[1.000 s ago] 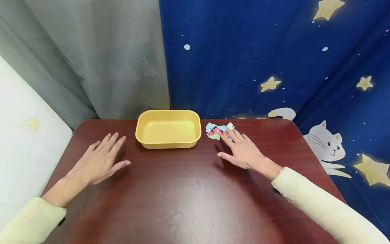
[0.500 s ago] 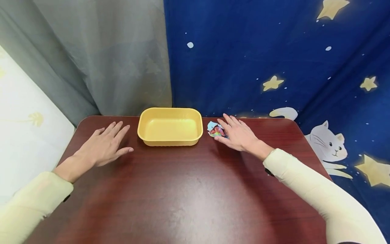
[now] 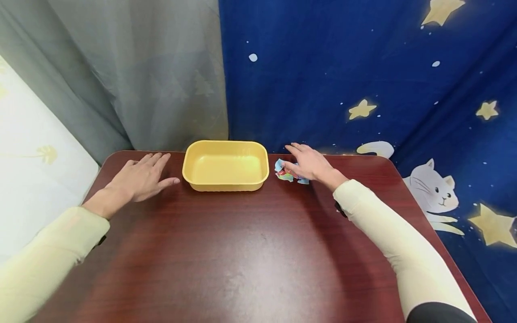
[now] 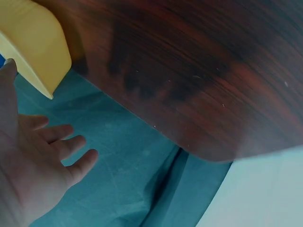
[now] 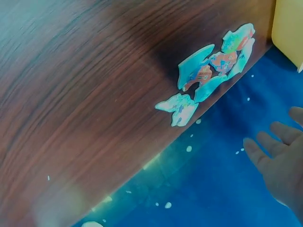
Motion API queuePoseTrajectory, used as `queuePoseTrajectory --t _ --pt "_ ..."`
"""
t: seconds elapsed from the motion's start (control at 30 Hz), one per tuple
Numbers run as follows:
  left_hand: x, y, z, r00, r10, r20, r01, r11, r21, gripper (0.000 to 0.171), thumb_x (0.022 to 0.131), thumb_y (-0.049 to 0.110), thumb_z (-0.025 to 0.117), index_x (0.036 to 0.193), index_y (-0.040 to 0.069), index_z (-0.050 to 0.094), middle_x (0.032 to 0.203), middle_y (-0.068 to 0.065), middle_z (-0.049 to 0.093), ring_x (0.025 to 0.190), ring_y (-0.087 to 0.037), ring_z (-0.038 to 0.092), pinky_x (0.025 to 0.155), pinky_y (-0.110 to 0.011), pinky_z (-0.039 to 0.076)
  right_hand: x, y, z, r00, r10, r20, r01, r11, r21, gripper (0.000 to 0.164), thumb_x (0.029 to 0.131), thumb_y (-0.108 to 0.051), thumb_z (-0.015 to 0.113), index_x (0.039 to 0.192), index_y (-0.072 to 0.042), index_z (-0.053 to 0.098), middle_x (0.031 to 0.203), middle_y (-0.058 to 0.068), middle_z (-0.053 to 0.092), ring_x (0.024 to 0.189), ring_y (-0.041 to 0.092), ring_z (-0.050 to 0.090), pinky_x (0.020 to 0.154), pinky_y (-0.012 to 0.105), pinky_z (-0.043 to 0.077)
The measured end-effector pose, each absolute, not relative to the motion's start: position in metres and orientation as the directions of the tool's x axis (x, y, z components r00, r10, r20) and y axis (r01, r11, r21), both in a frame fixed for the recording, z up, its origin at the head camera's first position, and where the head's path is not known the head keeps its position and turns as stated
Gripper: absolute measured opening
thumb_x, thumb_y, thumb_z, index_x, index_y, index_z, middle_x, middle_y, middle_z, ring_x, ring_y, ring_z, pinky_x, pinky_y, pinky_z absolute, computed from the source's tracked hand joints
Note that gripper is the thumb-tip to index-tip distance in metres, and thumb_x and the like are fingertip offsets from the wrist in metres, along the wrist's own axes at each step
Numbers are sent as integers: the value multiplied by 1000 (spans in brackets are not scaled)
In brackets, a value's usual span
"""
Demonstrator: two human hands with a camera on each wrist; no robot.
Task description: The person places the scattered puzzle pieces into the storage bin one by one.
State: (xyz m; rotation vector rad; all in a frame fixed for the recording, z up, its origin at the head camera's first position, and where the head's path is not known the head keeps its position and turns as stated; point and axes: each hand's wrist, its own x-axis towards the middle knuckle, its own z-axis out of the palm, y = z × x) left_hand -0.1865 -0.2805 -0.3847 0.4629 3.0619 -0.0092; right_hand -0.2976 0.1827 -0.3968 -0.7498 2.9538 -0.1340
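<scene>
My right hand (image 3: 310, 165) hovers over a cluster of flat, irregular, brightly printed pieces (image 3: 286, 176) like jigsaw pieces, hiding part of them in the head view. In the right wrist view several such pieces (image 5: 222, 61) lie close together near the table's far edge, and the hand (image 5: 284, 165) is apart from them with fingers extended and holding nothing. My left hand (image 3: 140, 178) is held over the table's far left part, palm down, left of a yellow plastic basin (image 3: 226, 185). Nothing is in its extended fingers (image 4: 83, 163) in the left wrist view.
The dark red wooden table (image 3: 242, 251) ends at a far edge just behind the basin and pieces. A grey curtain (image 3: 169, 89) and a blue star-patterned curtain (image 3: 299, 80) hang behind it. At the left stands a white surface (image 3: 36, 179).
Both hands have moved forward, toward the far edge. The right hand has also gone a little left across the pieces, covering different ones. The basin stays put while the head view shifts slightly.
</scene>
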Motion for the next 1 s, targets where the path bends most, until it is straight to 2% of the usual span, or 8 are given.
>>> queuePoseTrajectory --t 0.13,0.27,0.4,0.5,0.67,0.83,1.0 --pt "-195 -277 -382 -964 258 -58 248 958 142 90 93 68 39 150 -1 27 147 -26 38 133 -44 37 97 -67 36 -307 179 -399 -887 -456 -75 -432 876 -216 66 96 -50 52 147 -9 42 150 14 42 139 31 37 115 47 28" --pt "-203 -272 -379 -972 210 -107 173 944 282 87 95 59 46 151 -3 22 148 -29 35 132 -46 38 101 -66 34 -314 175 -397 -902 -414 -118 -356 872 -337 65 95 -46 55 144 -5 45 145 15 48 136 31 42 112 48 33" --pt "-209 -266 -376 -974 148 -169 68 912 405 84 97 49 49 152 -5 17 149 -31 31 134 -47 35 105 -64 31 -318 170 -393 -916 -356 -185 -239 854 -461 64 94 -43 58 142 -2 47 142 16 51 132 32 46 108 48 38" --pt "-213 -263 -374 -976 101 -193 -1 884 468 81 97 46 48 152 -5 17 145 -32 36 131 -47 39 105 -63 33 -322 167 -391 -926 -284 -250 -116 841 -528 62 94 -42 60 141 -2 50 141 16 51 130 32 47 106 48 40" --pt "-219 -256 -373 -973 30 -230 -105 826 553 74 97 40 49 150 -5 23 137 -30 45 125 -43 45 103 -60 37 -326 162 -389 -923 -179 -341 45 829 -557 60 92 -41 63 137 -2 53 137 15 54 124 30 52 103 46 44" --pt "-221 -249 -375 -965 -18 -263 -190 737 648 68 97 33 50 149 -6 27 143 -29 39 131 -42 39 108 -58 32 -325 160 -390 -927 -160 -340 66 821 -566 49 92 -33 65 129 -1 61 129 16 59 114 29 59 99 45 48" --pt "-224 -243 -382 -948 -60 -312 -283 607 742 62 97 26 49 146 -8 33 139 -28 42 121 -39 45 104 -52 40 -333 160 -399 -925 -158 -346 81 806 -586 48 90 -28 68 129 -1 61 130 16 58 116 28 56 99 44 47"
